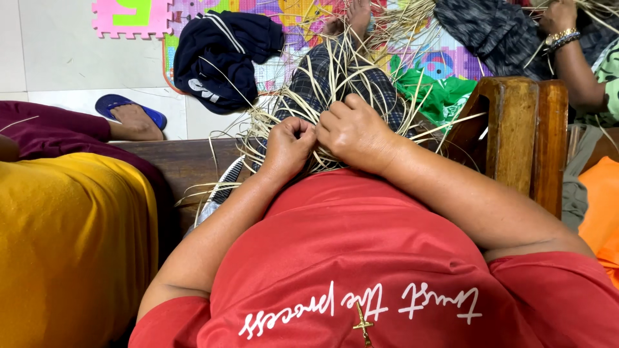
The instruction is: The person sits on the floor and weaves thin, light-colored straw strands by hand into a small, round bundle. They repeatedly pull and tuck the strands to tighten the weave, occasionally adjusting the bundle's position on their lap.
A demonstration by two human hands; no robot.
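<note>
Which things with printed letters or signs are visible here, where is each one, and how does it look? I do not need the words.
Red shirt: on the person, bottom centre, white handwriting-style print.
Dark blue cloth: on the floor, upper left of the hands, white stripes and white print.
Pink foam mat tile: top left, puzzle edge, green cut-out figure.
No packages or screens are in view.

Pale, thin straw strips (335, 84) splay tangled across the plaid-covered lap.
</note>
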